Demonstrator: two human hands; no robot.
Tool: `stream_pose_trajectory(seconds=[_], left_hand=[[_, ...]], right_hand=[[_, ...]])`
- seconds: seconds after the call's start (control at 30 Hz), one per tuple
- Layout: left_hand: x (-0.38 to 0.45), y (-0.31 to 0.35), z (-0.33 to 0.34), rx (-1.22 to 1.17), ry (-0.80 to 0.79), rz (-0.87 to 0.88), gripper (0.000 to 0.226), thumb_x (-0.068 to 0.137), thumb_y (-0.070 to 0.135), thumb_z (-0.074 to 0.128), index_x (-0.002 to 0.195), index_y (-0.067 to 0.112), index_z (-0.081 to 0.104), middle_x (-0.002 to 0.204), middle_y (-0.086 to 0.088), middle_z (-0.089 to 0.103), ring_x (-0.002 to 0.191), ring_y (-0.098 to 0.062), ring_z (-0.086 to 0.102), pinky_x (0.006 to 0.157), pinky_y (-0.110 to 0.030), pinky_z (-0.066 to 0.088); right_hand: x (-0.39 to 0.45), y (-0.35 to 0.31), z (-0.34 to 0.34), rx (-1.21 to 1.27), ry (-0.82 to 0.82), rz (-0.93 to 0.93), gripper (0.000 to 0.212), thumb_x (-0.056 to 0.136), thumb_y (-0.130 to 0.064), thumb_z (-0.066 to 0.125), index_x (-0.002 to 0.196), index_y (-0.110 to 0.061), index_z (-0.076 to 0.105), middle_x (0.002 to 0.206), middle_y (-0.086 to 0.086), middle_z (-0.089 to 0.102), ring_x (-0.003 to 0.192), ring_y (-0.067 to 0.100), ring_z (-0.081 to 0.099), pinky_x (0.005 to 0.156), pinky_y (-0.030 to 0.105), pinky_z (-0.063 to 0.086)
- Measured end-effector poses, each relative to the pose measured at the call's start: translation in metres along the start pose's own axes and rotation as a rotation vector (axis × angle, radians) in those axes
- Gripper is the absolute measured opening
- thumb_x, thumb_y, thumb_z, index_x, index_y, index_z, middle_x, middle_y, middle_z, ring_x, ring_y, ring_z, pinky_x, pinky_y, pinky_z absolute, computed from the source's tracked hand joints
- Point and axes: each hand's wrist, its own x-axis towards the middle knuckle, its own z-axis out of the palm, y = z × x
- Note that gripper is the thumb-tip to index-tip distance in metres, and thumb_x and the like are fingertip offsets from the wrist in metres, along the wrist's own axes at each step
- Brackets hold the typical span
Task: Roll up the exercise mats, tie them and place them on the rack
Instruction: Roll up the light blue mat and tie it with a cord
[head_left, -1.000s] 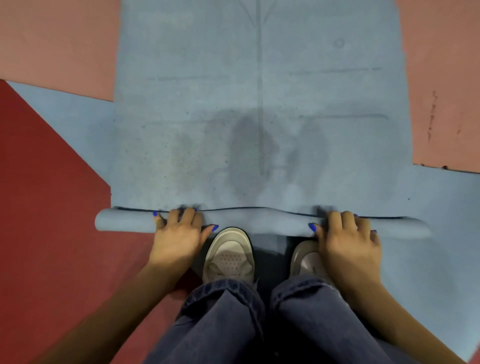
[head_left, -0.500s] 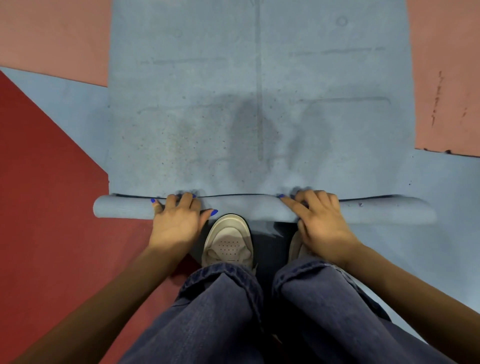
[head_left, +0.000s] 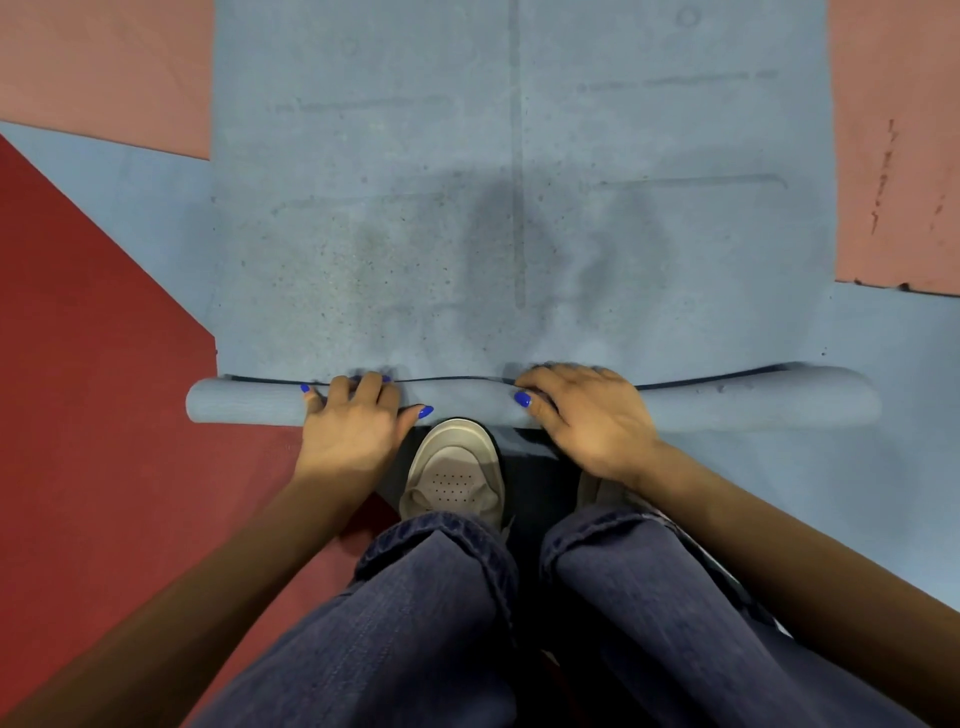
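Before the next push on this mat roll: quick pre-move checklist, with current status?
1. Left hand on the roll, fingers curled over the top: ok.
2. Right hand on the roll: ok.
3. Hands spread evenly: not ok, both sit left of the roll's middle, leaving the right end free.
4. Roll tight and straight: not ok, the seam bows and gapes near the right end.
5. Flat mat ahead free of objects: ok.
6. Shoe off the mat: cannot tell, its toe is close behind the roll.
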Motion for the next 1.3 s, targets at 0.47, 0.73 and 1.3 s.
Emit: stream_pose_trajectory(seconds=[0.47,0.73,1.3], left_hand=[[0.027,0.005,-0.004,0.109,0.333,0.358,0.035,0.096,0.032,0.045,0.071,0.012,0.06,0.069,-0.006,0.056,0.065,-0.028,0.053,0.065,-0.037,0.033],[0.039,0.039,0.014,-0.035,0.27,0.367,0.033,0.091,0.021,0.039,0.071,0.008,0.062,0.066,-0.01,0.06,0.061,-0.03,0.055,0.059,-0.035,0.04],[0.009,0.055,0.024,-0.239,0.479,0.208,0.034,0.091,0.019,0.038,0.061,0.011,0.053,0.063,-0.009,0.053,0.06,-0.028,0.048,0.064,-0.035,0.036]], right_hand=[[0.01,0.0,-0.002,-0.025,-0.154,0.014,0.028,0.101,-0.036,0.032,0.103,-0.027,0.058,0.109,-0.009,0.064,0.105,0.017,0.057,0.076,0.027,0.032],[0.008,-0.001,-0.002,0.035,-0.094,0.069,0.027,0.098,-0.046,0.039,0.107,-0.022,0.046,0.094,-0.001,0.066,0.091,0.023,0.06,0.068,0.028,0.03],[-0.031,0.003,0.032,-0.015,0.205,0.055,0.036,0.087,-0.049,0.043,0.081,-0.019,0.061,0.083,0.002,0.056,0.081,0.026,0.056,0.073,0.033,0.036]])
